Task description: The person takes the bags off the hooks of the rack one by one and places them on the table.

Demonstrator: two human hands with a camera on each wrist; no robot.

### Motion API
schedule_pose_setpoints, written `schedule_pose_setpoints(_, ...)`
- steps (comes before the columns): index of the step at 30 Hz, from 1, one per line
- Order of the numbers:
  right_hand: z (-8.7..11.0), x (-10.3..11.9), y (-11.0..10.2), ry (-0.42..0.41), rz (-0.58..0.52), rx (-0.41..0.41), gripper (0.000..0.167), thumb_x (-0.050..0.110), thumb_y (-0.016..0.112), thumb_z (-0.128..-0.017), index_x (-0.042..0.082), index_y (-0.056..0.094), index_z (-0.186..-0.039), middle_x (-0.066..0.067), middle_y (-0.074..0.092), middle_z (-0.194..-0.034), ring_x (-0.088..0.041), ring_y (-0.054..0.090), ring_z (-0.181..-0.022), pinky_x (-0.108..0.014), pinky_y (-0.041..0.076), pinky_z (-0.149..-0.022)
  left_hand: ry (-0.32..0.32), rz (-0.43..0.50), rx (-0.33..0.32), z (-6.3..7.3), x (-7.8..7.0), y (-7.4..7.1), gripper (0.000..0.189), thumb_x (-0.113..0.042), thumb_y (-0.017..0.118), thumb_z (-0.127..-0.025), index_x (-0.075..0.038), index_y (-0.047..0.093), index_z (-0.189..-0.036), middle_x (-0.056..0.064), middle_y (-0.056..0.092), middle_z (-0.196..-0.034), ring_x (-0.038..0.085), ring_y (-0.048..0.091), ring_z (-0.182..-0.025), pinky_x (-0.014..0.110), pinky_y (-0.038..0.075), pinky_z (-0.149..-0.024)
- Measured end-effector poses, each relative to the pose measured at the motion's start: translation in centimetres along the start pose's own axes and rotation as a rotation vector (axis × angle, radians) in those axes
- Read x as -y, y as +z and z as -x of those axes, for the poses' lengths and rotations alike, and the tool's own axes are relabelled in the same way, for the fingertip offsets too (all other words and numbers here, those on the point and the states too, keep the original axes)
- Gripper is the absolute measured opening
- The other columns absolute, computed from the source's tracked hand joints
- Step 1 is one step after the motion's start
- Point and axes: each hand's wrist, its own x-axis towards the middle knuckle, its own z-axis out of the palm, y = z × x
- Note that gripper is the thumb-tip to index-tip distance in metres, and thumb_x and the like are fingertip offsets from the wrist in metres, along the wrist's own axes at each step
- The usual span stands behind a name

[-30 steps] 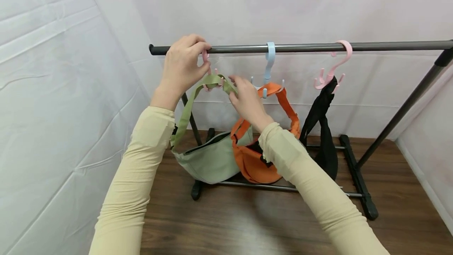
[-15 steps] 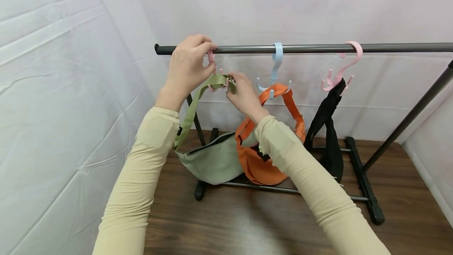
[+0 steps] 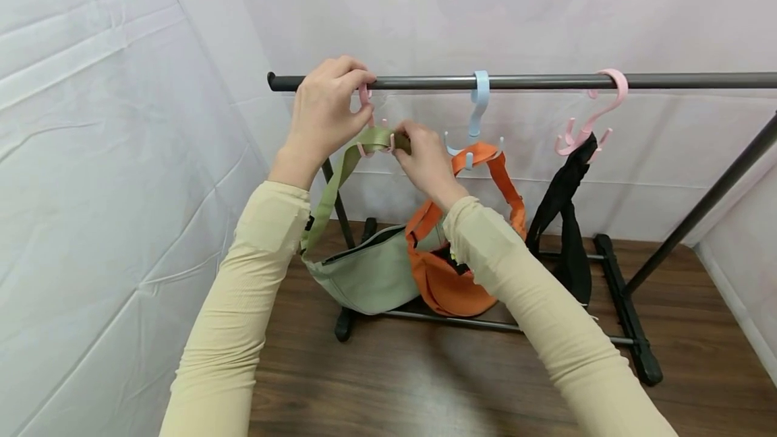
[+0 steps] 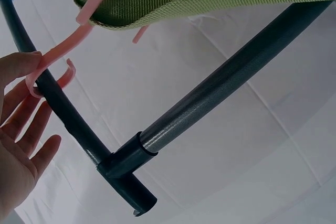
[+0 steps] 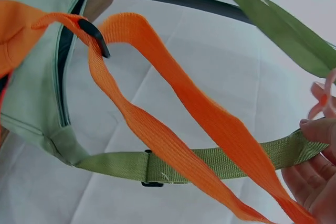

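Note:
My left hand (image 3: 328,106) pinches a pink multi-prong hook (image 4: 67,44) where it curves over the metal rod (image 3: 419,82). In the left wrist view the thumb presses one side and the fingers lie behind. A green webbing strap (image 3: 332,195) loops over the prongs of that hook. With thumb and fingertips, my right hand (image 3: 429,162) pinches the strap just right of the prongs. Below hangs the sage-green waist bag (image 3: 371,278) with its zip side up. In the right wrist view the strap's black buckle (image 5: 152,184) shows partly behind an orange strap (image 5: 184,87).
An orange waist bag (image 3: 452,294) hangs from a light blue hook (image 3: 479,106) close beside my right forearm. Farther right, a black bag (image 3: 573,255) hangs from another pink hook (image 3: 613,96). The rack's black feet (image 3: 646,363) stand on a wooden floor (image 3: 364,383), with white sheeting behind.
My right fingers have drawn in around the green strap beside the prongs, and the strap has settled there. The left hand stays on the hook. The head view has shifted slightly left.

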Motion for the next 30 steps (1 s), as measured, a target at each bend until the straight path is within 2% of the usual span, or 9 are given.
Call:
schedule_pose_setpoints(4,0.1,0.2,-0.7,-0.055,0.030,-0.041,0.008,0.007,0.059,-0.087,0.004,0.062,-0.093,-0.009,0.066,-0.088,-0.019,0.060,-0.075,-0.031,0.048,-0.067,-0.001,0.004,-0.003,0.0,0.1,0.0,0.014,0.000,0.058,-0.076,0.000,0.067,-0.087,0.008,0.062,-0.095,0.025,0.055,-0.085,0.034,0.045,-0.069)
schedule_pose_setpoints(8,0.1,0.5,-1.4,-0.107,0.051,-0.061,0.008,0.007,0.056,-0.089,0.005,0.063,-0.089,-0.007,0.065,-0.081,-0.017,0.057,-0.067,-0.030,0.046,-0.061,0.000,-0.002,-0.004,0.1,0.2,0.0,0.014,-0.001,0.059,-0.076,0.000,0.067,-0.087,0.008,0.062,-0.095,0.025,0.055,-0.085,0.033,0.044,-0.070)
schedule_pose_setpoints(19,-0.2,1.4,-2.4,-0.149,0.132,-0.091,0.015,0.003,0.050,-0.089,0.005,0.064,-0.090,-0.007,0.063,-0.088,-0.019,0.057,-0.076,-0.031,0.046,-0.068,-0.017,-0.009,0.031,0.1,0.5,0.1,0.017,-0.003,0.062,-0.077,0.000,0.069,-0.092,0.008,0.062,-0.095,0.025,0.056,-0.088,0.035,0.045,-0.075)
schedule_pose_setpoints(30,-0.6,2.2,-2.7,-0.228,0.184,-0.178,0.014,0.002,0.050,-0.087,0.003,0.064,-0.086,-0.008,0.062,-0.084,-0.020,0.057,-0.073,-0.030,0.047,-0.064,-0.035,-0.017,0.051,-0.2,0.8,0.4,0.020,-0.007,0.063,-0.078,-0.001,0.069,-0.096,0.008,0.063,-0.096,0.025,0.056,-0.091,0.034,0.046,-0.077)
